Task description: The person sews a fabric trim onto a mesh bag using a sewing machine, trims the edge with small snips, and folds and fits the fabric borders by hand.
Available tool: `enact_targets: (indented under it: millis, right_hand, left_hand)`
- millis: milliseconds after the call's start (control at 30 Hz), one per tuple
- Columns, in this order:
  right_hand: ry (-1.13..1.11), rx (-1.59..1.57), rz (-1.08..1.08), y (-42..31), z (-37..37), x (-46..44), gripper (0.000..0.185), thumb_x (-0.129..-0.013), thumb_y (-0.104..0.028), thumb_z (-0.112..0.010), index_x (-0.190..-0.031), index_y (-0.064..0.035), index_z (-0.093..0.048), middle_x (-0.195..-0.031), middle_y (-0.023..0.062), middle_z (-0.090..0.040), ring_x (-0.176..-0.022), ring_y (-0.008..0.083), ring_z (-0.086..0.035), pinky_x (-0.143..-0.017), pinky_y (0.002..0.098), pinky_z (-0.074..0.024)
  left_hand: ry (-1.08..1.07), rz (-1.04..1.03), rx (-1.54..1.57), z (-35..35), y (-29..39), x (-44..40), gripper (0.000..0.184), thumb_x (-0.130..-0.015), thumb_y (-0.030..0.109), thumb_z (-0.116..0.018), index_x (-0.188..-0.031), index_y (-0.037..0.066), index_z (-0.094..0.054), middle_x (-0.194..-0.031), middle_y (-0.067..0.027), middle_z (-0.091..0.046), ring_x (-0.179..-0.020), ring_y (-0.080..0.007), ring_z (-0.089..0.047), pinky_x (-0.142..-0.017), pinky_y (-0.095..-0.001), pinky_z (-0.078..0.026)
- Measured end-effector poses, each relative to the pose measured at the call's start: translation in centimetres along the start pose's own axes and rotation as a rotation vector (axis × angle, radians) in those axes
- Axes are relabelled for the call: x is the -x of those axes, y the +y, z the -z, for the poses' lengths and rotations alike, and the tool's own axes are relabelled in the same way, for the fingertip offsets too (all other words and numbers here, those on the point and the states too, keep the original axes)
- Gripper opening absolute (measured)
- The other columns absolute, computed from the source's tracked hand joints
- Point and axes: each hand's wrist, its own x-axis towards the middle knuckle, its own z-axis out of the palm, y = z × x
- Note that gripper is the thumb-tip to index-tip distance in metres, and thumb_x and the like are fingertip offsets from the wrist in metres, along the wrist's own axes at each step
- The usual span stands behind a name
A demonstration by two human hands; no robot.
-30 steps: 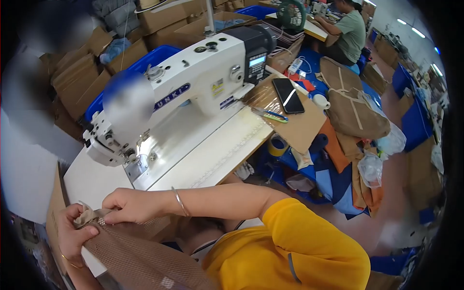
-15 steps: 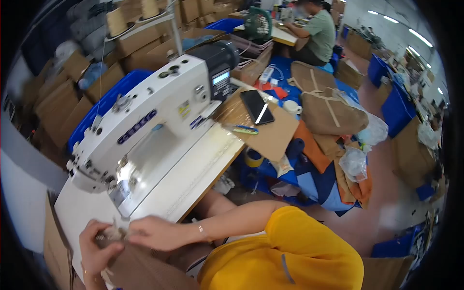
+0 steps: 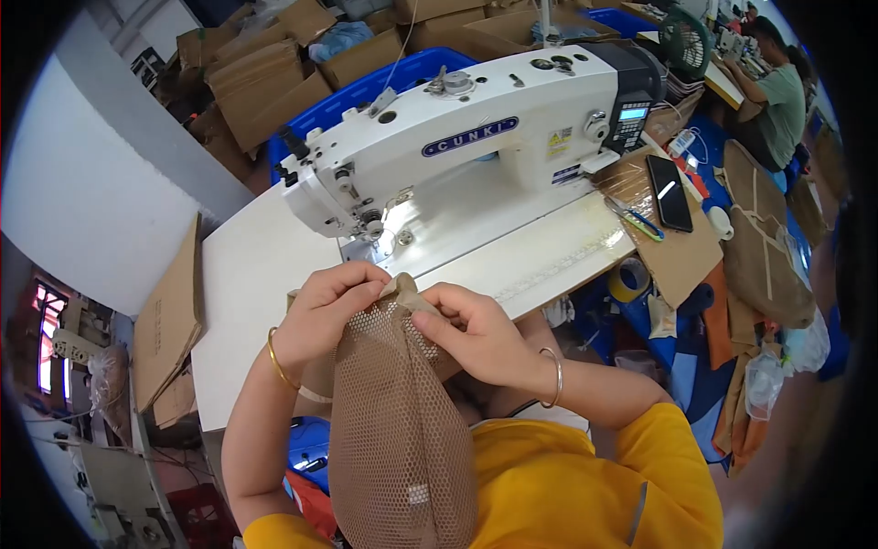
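A brown mesh bag [image 3: 393,439] hangs from both hands in front of my body, its top edge bound with tan fabric. My left hand [image 3: 331,306] pinches the bag's top edge on the left side. On the other side of a folded tan corner, my right hand [image 3: 480,334] grips the same edge between thumb and fingers. Just beyond the hands stands a white sewing machine [image 3: 476,137], its needle area a little above and left of my fingers. The bag is apart from the needle area.
On a cardboard sheet [image 3: 681,252] at the table's right lie a black phone [image 3: 669,194] and scissors [image 3: 637,220]. A cardboard piece [image 3: 169,316] leans at the left edge. Fabric pieces and another brown bag [image 3: 768,247] lie right, near a seated person [image 3: 782,105].
My view has swung left, so the machine sits further right. The hands have lifted the mesh bag's edge, and much more of the bag now shows.
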Motion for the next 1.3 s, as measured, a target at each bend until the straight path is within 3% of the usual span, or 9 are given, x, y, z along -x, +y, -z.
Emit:
enact_targets:
  millis: [133, 267, 733, 833, 967, 1067, 1133, 1233, 1300]
  right_hand:
    - [0.082, -0.039, 0.034, -0.9, -0.6, -0.6, 0.019, -0.096, -0.016, -0.055, -0.104, 0.0013, -0.056, -0.082, -0.0001, -0.058, -0.07, 0.0034, -0.05, -0.059, 0.0205, -0.0428]
    - [0.015, -0.393, -0.11, -1.6, -0.3, -1.8, 0.021, -0.096, -0.014, -0.055, -0.107, 0.0027, -0.057, -0.093, 0.0042, -0.062, -0.08, 0.0075, -0.059, -0.063, 0.0234, -0.0504]
    - [-0.007, -0.043, 0.054, -1.7, 0.4, -4.1, 0.014, -0.085, -0.005, -0.066, -0.097, 0.001, -0.062, -0.086, 0.0017, -0.064, -0.063, 0.0006, -0.057, -0.054, 0.0162, -0.0427]
    - [0.094, 0.15, 0.084, -1.7, -0.1, -3.6, 0.013, -0.086, 0.001, -0.063, -0.099, 0.0012, -0.06, -0.086, 0.0026, -0.064, -0.075, 0.0016, -0.061, -0.062, 0.0154, -0.0468]
    - [0.145, 0.17, 0.167, -1.1, -0.9, -3.4, 0.01, -0.086, 0.001, -0.063, -0.095, 0.001, -0.059, -0.083, 0.0025, -0.063, -0.073, 0.0012, -0.061, -0.06, 0.0155, -0.046]
    - [0.103, -0.067, 0.149, -1.5, -0.9, -3.7, 0.01, -0.086, 0.001, -0.063, -0.093, 0.0014, -0.057, -0.081, 0.0018, -0.062, -0.071, 0.0021, -0.061, -0.059, 0.0155, -0.0455]
    - [0.067, -0.062, 0.124, -1.6, -0.7, -3.7, 0.008, -0.085, -0.001, -0.063, -0.09, 0.0009, -0.057, -0.079, 0.0013, -0.061, -0.061, -0.0002, -0.055, -0.052, 0.0163, -0.0403]
    - [0.079, 0.092, 0.149, -1.0, -0.2, -3.8, 0.01, -0.086, -0.001, -0.062, -0.095, 0.0011, -0.058, -0.083, 0.0014, -0.062, -0.066, 0.0004, -0.057, -0.055, 0.0159, -0.0423]
    - [0.092, -0.05, 0.135, -0.9, -0.6, -3.6, 0.01, -0.087, -0.002, -0.062, -0.096, 0.0013, -0.058, -0.084, 0.0016, -0.062, -0.069, 0.0011, -0.058, -0.058, 0.0161, -0.0435]
  left_hand:
    - [0.061, 0.028, 0.031, 0.2, 0.0, 0.5, 0.019, -0.096, 0.012, -0.051, -0.098, -0.002, -0.064, -0.087, 0.0019, -0.059, -0.081, -0.0061, -0.05, -0.076, -0.0207, -0.04]
    - [0.057, -0.01, 0.036, 0.6, 0.4, 0.7, 0.021, -0.098, 0.014, -0.05, -0.096, -0.002, -0.064, -0.083, 0.0033, -0.059, -0.078, -0.0037, -0.049, -0.071, -0.0199, -0.041]
    - [-0.003, -0.037, -0.018, 1.0, 0.3, 0.3, 0.021, -0.098, 0.014, -0.05, -0.092, -0.001, -0.063, -0.075, 0.0048, -0.053, -0.072, -0.0043, -0.044, -0.065, -0.0204, -0.039]
    - [0.019, -0.037, -0.102, 0.9, 0.4, 0.2, 0.02, -0.098, 0.014, -0.051, -0.092, -0.002, -0.063, -0.074, 0.0035, -0.053, -0.071, -0.0046, -0.044, -0.063, -0.021, -0.039]
    - [-0.009, -0.043, -0.198, 1.3, 0.2, -0.1, 0.02, -0.097, 0.014, -0.052, -0.094, -0.003, -0.063, -0.075, 0.0016, -0.054, -0.07, -0.0055, -0.045, -0.064, -0.0223, -0.04]
    - [-0.011, -0.071, -0.198, 1.2, 0.5, -0.1, 0.021, -0.097, 0.015, -0.052, -0.095, -0.003, -0.062, -0.076, 0.0014, -0.054, -0.07, -0.006, -0.046, -0.064, -0.0228, -0.04]
    - [-0.008, -0.06, -0.199, 1.2, 0.6, -0.1, 0.021, -0.097, 0.015, -0.052, -0.095, -0.003, -0.062, -0.076, 0.0015, -0.054, -0.07, -0.0062, -0.046, -0.064, -0.023, -0.04]
    - [-0.016, -0.088, -0.178, 1.0, 0.3, -0.1, 0.021, -0.097, 0.016, -0.052, -0.095, -0.003, -0.062, -0.075, 0.0016, -0.053, -0.07, -0.0061, -0.045, -0.064, -0.0229, -0.04]
    - [-0.047, -0.081, -0.154, 0.9, 0.3, -0.1, 0.022, -0.098, 0.017, -0.051, -0.093, -0.002, -0.062, -0.074, 0.002, -0.052, -0.07, -0.0059, -0.044, -0.064, -0.0226, -0.039]
